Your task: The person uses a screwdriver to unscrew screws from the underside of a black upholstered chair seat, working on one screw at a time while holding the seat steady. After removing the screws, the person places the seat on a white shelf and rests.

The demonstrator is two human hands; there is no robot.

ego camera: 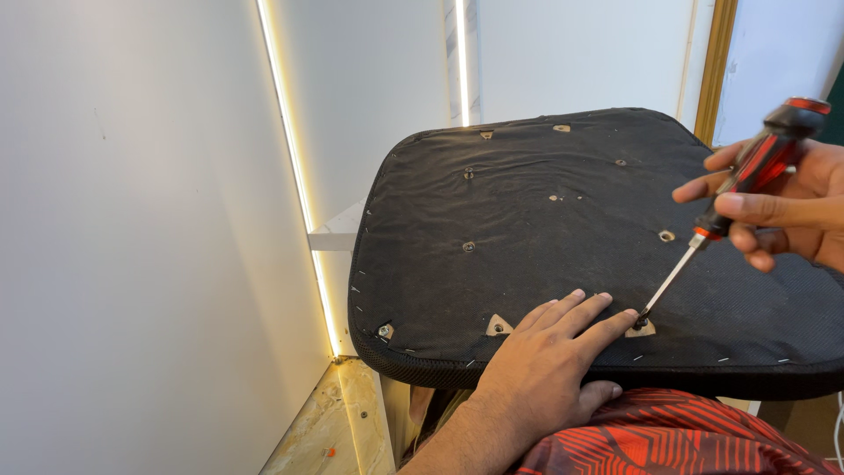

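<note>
Right hand [782,207] has its fingers wrapped round a red-and-black screwdriver [734,198], tip in a screw hole [641,326] (near the front edge). Left hand [549,356] lies flat, fingers spread, on the black fabric seat underside [527,220], gripping nothing.

White wall panel [132,220] left — lit strip [299,185] beside it; marble floor [330,422] below; gold frame [716,62] right.

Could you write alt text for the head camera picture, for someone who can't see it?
A person's right hand holds a red and black screwdriver with its tip at a fitting near the front edge of a black fabric-covered seat panel. The left hand lies flat on the panel beside the tip. White walls with lit strips stand behind.
</note>
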